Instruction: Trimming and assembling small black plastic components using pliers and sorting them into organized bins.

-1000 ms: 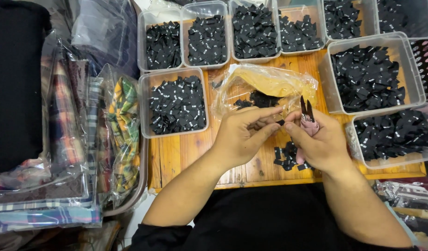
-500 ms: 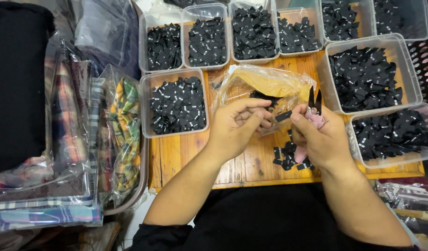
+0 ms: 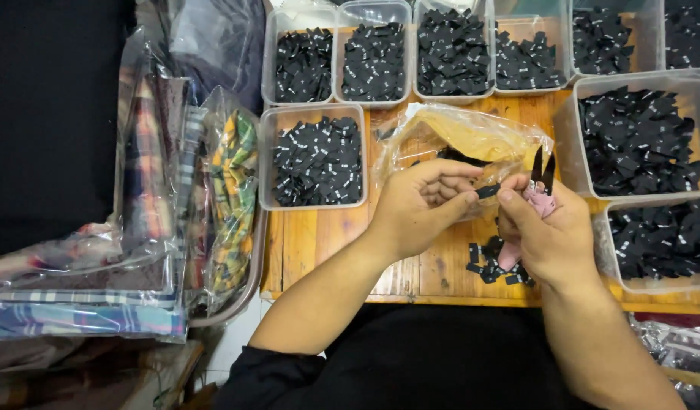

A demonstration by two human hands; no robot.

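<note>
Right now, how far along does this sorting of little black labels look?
Well along: the clear tubs are heaped with black labels. In hand: the left hand pinches one label while the right hand holds small pink-handled snips. Left: a small loose pile on the wooden table and a plastic bag.

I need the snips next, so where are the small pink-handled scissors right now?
The pink-handled scissors are in the right hand, blades pointing up, right of centre in the head view, just in front of the clear plastic bag.
</note>
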